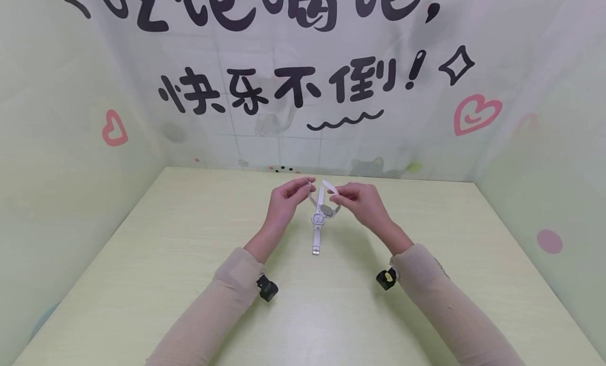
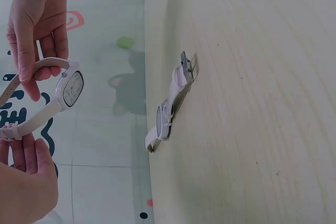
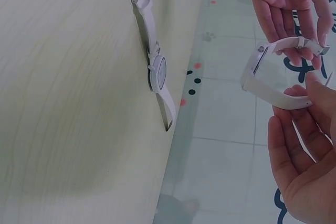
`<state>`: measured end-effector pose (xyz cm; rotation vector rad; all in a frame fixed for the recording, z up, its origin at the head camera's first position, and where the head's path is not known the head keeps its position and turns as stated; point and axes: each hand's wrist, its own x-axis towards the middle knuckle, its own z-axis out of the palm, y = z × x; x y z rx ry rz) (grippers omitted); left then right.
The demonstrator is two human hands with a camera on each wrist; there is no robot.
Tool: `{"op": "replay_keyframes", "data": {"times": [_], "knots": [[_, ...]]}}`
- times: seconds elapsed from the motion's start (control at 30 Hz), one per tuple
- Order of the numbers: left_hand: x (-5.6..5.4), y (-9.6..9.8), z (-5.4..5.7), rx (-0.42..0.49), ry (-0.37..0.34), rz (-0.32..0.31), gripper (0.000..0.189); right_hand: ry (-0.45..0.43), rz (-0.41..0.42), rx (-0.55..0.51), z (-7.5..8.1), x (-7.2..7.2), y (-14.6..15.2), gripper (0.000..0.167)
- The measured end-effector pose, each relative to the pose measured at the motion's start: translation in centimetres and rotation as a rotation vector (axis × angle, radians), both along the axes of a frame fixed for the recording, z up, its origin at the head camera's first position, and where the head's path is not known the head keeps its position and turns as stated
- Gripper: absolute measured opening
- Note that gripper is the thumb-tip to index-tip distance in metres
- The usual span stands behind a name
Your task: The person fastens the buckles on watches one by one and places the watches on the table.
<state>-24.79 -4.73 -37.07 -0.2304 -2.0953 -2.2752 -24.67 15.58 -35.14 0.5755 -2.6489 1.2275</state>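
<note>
A white wristwatch (image 2: 72,88) with a round-cornered dial hangs in the air between both hands. Its buckle-end strap is pinched by my left hand (image 1: 284,202). My right hand (image 1: 362,202) grips the other strap, the one with holes, between thumb and fingers. The two strap ends are apart, so the band forms an open loop. Below and nearer to me, a second white wristwatch (image 1: 319,219) lies stretched out on the table, its dial up and its metal buckle toward me. Neither hand touches this second watch.
The pale wood-grain table (image 1: 180,261) ends at a back wall sheet (image 1: 218,145) printed with black characters and hearts. Light side panels (image 1: 558,187) bound it left and right. Black wrist cameras (image 1: 268,289) sit below both sleeves.
</note>
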Motion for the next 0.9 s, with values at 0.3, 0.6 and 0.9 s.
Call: {"op": "replay_keyframes", "data": {"times": [0.3, 0.6, 0.9], "knots": [[0.04, 0.13, 0.12, -0.05, 0.02, -0.003, 0.027, -0.02, -0.006, 0.028, 0.04, 0.04, -0.16, 0.023], [0.14, 0.13, 0.14, -0.089, 0.025, -0.01, 0.026, 0.009, 0.01, 0.062, -0.25, 0.01, -0.31, 0.021], [0.21, 0.21, 0.04, -0.104, 0.038, -0.047, 0.028, 0.017, 0.021, 0.095, -0.2, 0.23, -0.56, 0.022]]}}
